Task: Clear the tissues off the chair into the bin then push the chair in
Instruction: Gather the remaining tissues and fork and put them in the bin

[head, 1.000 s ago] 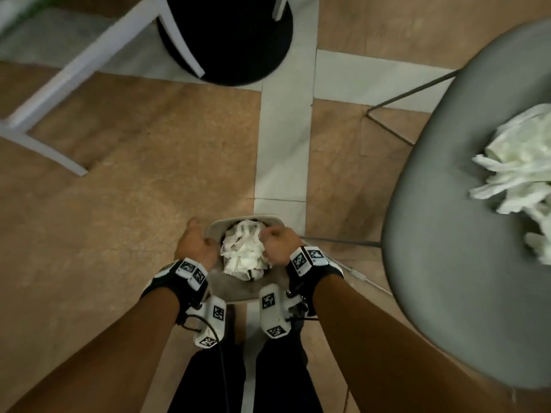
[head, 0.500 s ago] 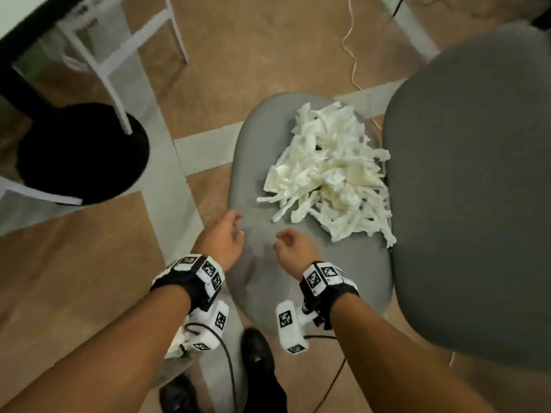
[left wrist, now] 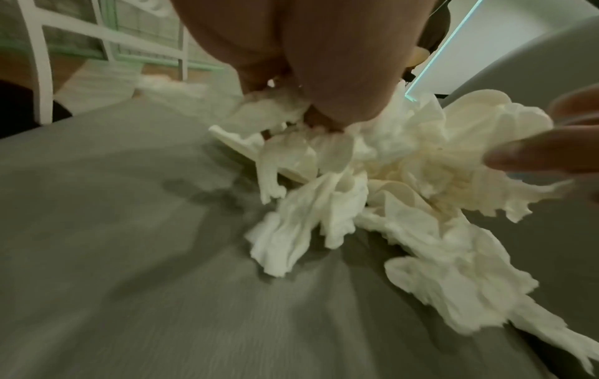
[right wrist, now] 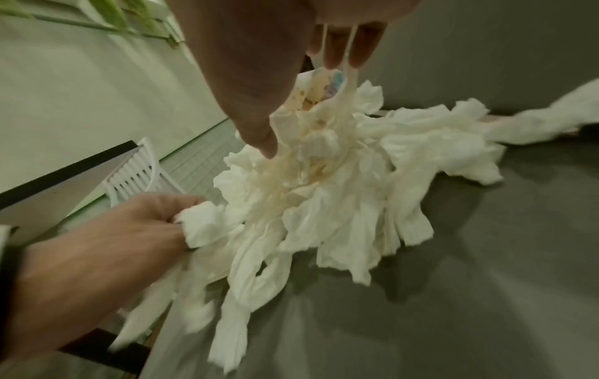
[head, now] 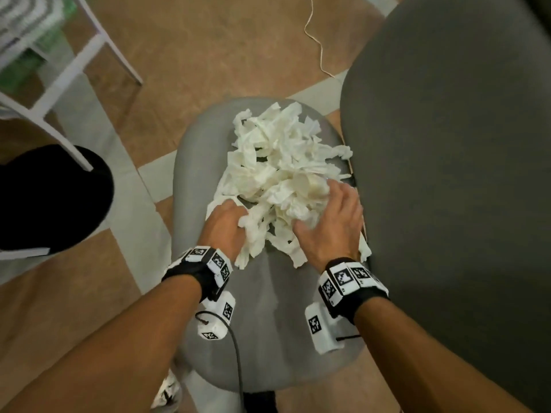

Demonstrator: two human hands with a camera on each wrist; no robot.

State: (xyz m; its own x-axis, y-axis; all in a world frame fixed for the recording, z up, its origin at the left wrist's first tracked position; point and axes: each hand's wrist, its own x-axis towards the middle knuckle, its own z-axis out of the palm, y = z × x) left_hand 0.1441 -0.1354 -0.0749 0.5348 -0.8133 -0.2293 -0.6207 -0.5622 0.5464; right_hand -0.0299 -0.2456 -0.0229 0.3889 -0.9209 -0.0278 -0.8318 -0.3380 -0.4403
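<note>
A heap of crumpled white tissues [head: 277, 162] lies on the grey chair seat [head: 268, 308], close to the backrest [head: 447, 174]. My left hand [head: 238, 213] is at the heap's near left edge, its fingers curled round a wad of tissue [right wrist: 197, 225]. My right hand [head: 322, 210] lies over the heap's right side with fingers spread and the thumb [right wrist: 259, 123] pointing down into the tissues [right wrist: 324, 192]. In the left wrist view, my left hand [left wrist: 308, 77] digs into the tissues [left wrist: 372, 192]. The bin is out of view.
A black round base [head: 44, 198] and a white frame [head: 68, 73] stand on the tiled floor to the left. A thin white cable [head: 316, 40] trails across the floor beyond the seat. A shoe [head: 170, 389] shows below the seat's near edge.
A second ago both hands were at the bin on a wad of tissues. The view has swung to the chair, and both hands have reached forward into the heap, the left taking hold.
</note>
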